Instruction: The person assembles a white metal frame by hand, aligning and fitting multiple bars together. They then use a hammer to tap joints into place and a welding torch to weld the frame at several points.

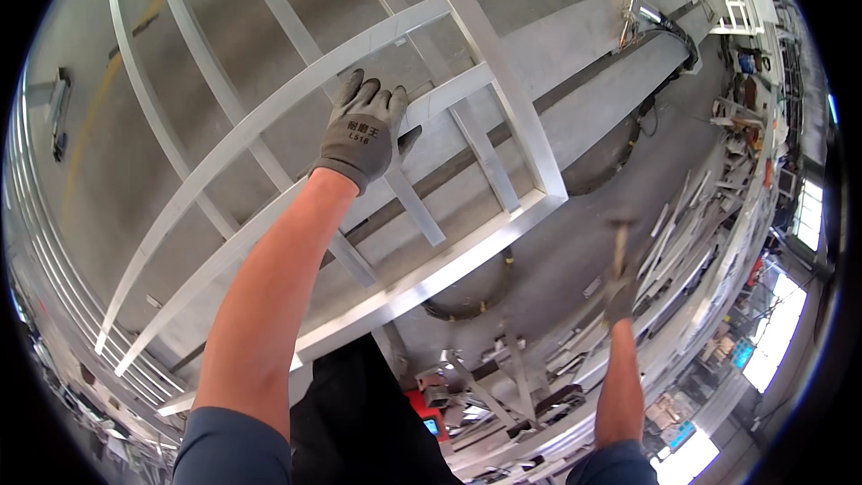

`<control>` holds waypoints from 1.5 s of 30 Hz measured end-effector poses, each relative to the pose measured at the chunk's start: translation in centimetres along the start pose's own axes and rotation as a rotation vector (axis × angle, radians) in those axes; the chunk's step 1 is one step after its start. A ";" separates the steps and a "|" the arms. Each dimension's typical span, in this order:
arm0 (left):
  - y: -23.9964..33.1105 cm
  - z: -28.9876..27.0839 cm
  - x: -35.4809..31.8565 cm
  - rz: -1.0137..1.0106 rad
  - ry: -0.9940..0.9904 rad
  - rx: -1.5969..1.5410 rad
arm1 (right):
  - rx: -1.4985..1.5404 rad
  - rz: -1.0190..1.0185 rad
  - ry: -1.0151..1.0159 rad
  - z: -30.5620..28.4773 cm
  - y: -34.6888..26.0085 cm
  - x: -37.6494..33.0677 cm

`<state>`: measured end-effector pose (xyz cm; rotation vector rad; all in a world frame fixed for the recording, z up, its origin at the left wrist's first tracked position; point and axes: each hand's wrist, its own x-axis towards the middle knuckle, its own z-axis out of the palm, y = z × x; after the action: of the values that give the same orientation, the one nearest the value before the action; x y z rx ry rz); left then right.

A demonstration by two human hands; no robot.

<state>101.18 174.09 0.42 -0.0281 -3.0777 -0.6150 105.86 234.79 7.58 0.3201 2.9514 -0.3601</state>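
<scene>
My left hand, in a grey work glove, straddles a curved metal bar of a silvery frame, fingers on one side and the thumb on the other. Another curved bar runs just beyond the fingertips. Straight slats cross beneath both curved bars. Off to the right, clear of the frame, my gloved right hand is closed round the handle of a hammer. Motion blurs that hand and the hammer, whose head points away from me.
A broad metal beam lies under the frame and reaches to the far right, with a clamp-like metal piece on it. Cable loops on the floor. Several metal offcuts lie at right. A red device stands near my legs.
</scene>
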 end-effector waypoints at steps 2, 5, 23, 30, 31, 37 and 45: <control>-0.4 0.0 -0.1 -0.022 -0.003 -0.015 | 0.190 -0.178 0.035 -3.3 -11.1 6.8; -0.5 0.5 -0.2 -0.029 0.042 -0.050 | 0.204 -0.512 -0.134 -5.7 -28.2 11.8; -0.7 -1.3 -0.5 -0.102 0.011 -0.179 | -0.831 -1.216 -0.629 -1.8 -58.2 18.5; 0.4 -1.3 -1.6 -0.076 0.168 -0.122 | -1.034 -1.595 -0.495 -1.2 -53.6 21.9; 1.1 -1.8 -2.4 -0.154 0.174 -0.127 | -0.940 -1.403 -0.635 -1.4 -55.0 22.7; -0.1 -2.5 -14.1 -0.600 0.265 0.083 | -0.778 -1.272 -0.708 -0.2 -51.6 21.6; -4.1 -2.9 -25.4 -0.794 0.203 0.311 | -0.738 -1.240 -0.707 -0.5 -51.4 21.7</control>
<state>126.52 168.72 1.40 1.2024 -2.8498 -0.0968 73.12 190.33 15.62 -1.3990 1.9809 0.4341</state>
